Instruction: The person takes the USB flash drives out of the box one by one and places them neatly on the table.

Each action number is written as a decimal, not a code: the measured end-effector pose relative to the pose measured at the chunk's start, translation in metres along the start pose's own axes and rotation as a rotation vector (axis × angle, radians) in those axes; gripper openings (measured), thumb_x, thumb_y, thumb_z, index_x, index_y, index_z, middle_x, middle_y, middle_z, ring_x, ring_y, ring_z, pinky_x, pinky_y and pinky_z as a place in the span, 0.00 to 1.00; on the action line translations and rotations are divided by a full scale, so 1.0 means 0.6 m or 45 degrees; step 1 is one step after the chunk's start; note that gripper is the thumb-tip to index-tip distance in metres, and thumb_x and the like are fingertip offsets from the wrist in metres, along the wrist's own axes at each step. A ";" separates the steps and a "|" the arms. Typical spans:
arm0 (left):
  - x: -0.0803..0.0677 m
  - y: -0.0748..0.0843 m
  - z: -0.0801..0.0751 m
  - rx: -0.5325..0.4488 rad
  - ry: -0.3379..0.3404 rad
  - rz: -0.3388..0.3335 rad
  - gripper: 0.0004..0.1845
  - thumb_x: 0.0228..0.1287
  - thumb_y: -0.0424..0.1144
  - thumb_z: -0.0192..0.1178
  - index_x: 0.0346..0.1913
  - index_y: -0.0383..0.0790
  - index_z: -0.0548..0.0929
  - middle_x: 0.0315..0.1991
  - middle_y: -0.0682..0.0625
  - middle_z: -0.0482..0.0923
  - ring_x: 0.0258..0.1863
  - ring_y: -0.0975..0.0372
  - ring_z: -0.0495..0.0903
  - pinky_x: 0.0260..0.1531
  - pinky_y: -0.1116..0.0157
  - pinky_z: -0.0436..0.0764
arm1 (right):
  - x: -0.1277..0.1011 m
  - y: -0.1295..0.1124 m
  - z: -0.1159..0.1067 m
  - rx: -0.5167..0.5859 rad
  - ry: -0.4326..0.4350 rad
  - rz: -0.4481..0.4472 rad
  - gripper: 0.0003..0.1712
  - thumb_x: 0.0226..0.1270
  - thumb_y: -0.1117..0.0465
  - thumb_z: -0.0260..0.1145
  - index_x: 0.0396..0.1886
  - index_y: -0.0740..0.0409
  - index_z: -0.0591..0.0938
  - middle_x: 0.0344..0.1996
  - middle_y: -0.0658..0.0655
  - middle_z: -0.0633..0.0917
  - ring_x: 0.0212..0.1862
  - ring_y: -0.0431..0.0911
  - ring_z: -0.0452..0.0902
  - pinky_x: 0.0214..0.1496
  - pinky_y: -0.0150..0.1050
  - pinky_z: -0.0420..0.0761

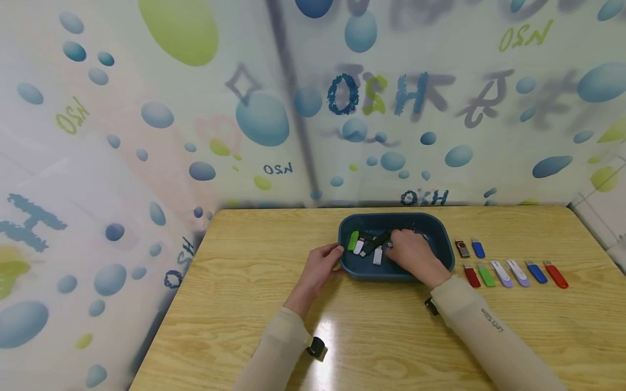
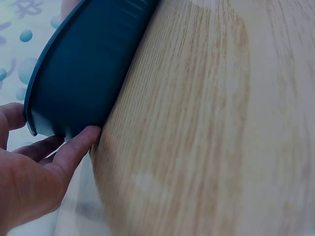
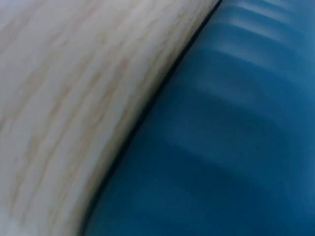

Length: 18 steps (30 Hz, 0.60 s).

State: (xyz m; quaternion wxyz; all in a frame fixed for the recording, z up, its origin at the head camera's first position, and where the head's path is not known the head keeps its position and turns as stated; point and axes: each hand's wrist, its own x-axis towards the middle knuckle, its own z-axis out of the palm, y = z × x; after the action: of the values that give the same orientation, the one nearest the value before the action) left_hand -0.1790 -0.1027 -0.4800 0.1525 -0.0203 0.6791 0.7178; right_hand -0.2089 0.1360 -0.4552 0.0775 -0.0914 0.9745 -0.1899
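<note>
We count eight USB sticks laid out on the pale wood-grain table, right of centre in the head view: a dark brown stick and a short blue stick in a back pair, then a front row of six, a red stick, a green stick, two white-lilac sticks, a blue stick and a larger red stick. They lie just beside one another without touching.

At frame centre sits one dark teal plastic tub with rounded corners and a smooth ribbed wall. Inside we make out a lime-green stick, two white sticks and a black stick; others may be hidden under the hand.

Our left hand rests against the tub's left rim, fingers nearly straight, fingertips touching the outer wall in the left wrist view. Our right hand is down inside the tub, fingers curled over the sticks near the black one; we cannot tell whether it pinches anything, and the right wrist view shows only blurred tub wall and table.

Bare tabletop lies left and in front of the tub; its far edge meets a bubble-printed sheet.
</note>
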 end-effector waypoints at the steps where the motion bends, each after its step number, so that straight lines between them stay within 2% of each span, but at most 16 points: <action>1: 0.000 0.000 0.000 0.000 0.001 0.000 0.26 0.81 0.40 0.53 0.71 0.24 0.71 0.67 0.31 0.74 0.66 0.45 0.76 0.54 0.52 0.85 | 0.000 0.000 0.001 0.003 -0.003 0.007 0.11 0.69 0.63 0.67 0.35 0.69 0.83 0.24 0.59 0.78 0.27 0.51 0.72 0.28 0.42 0.71; 7: 0.002 -0.002 0.000 0.014 0.014 -0.007 0.27 0.81 0.40 0.53 0.72 0.24 0.71 0.68 0.32 0.74 0.66 0.46 0.76 0.53 0.52 0.86 | 0.000 0.001 0.006 -0.017 0.024 -0.010 0.11 0.69 0.63 0.69 0.34 0.69 0.84 0.23 0.58 0.78 0.26 0.51 0.72 0.27 0.43 0.72; 10: 0.002 -0.003 0.000 0.021 0.016 -0.006 0.27 0.81 0.40 0.53 0.72 0.24 0.70 0.68 0.32 0.73 0.66 0.46 0.76 0.53 0.52 0.86 | -0.001 0.003 0.007 -0.018 0.048 -0.048 0.10 0.69 0.65 0.68 0.28 0.66 0.84 0.21 0.57 0.78 0.24 0.50 0.71 0.25 0.41 0.71; 14: 0.002 -0.002 0.000 0.024 0.020 -0.015 0.27 0.81 0.41 0.53 0.72 0.25 0.71 0.68 0.32 0.73 0.66 0.46 0.76 0.53 0.52 0.86 | -0.005 0.006 0.002 -0.001 0.052 -0.076 0.13 0.68 0.68 0.67 0.21 0.60 0.83 0.19 0.54 0.76 0.23 0.48 0.68 0.25 0.39 0.66; 16: 0.002 -0.002 -0.001 0.024 0.022 -0.019 0.27 0.81 0.41 0.53 0.72 0.25 0.71 0.68 0.32 0.73 0.66 0.46 0.76 0.53 0.52 0.86 | -0.009 0.009 -0.004 0.012 0.056 -0.073 0.12 0.68 0.67 0.66 0.23 0.60 0.84 0.20 0.54 0.76 0.25 0.48 0.68 0.26 0.39 0.66; 18: 0.002 -0.001 -0.001 0.026 0.022 -0.021 0.26 0.81 0.41 0.53 0.72 0.25 0.71 0.68 0.32 0.74 0.66 0.46 0.76 0.53 0.52 0.86 | -0.014 0.012 -0.012 0.018 0.070 -0.065 0.08 0.69 0.67 0.67 0.28 0.63 0.86 0.24 0.55 0.78 0.27 0.48 0.70 0.28 0.40 0.71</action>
State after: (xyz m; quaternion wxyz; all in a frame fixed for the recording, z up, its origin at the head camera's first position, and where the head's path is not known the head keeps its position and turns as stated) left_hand -0.1801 -0.1032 -0.4812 0.1528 -0.0305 0.6873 0.7095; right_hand -0.2034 0.1469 -0.4504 0.0465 -0.1103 0.9723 -0.2010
